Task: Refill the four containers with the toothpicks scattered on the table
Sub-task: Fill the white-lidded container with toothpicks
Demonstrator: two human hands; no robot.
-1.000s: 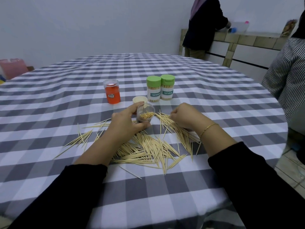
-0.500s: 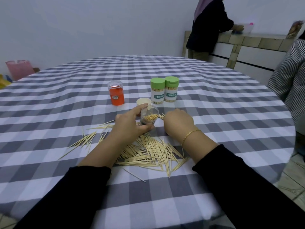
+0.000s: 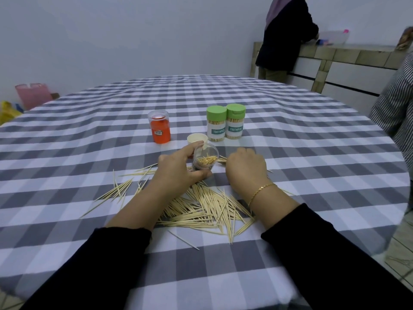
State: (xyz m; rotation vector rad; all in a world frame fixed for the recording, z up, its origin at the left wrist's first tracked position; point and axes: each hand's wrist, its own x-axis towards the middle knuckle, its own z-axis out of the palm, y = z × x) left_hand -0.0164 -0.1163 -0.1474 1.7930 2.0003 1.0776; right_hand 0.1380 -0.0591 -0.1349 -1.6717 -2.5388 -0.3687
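Presently we find the left hand (image 3: 178,166) gripping the tilted clear container (image 3: 204,158) by its wall, the right hand (image 3: 245,167) curled over toothpicks (image 3: 207,209) scattered on the table (image 3: 312,153), its pinch hidden; we judge them light, stiff, best gathered mid-length in bundles.

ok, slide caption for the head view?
Left hand tilts a clear container while the right hand gathers scattered toothpicks on the checked tablecloth.

Looks like a home dining or kitchen room: round table (image 3: 290,135) under a checked grey-and-white cloth, tiled counter (image 3: 357,52) along the plain white wall.
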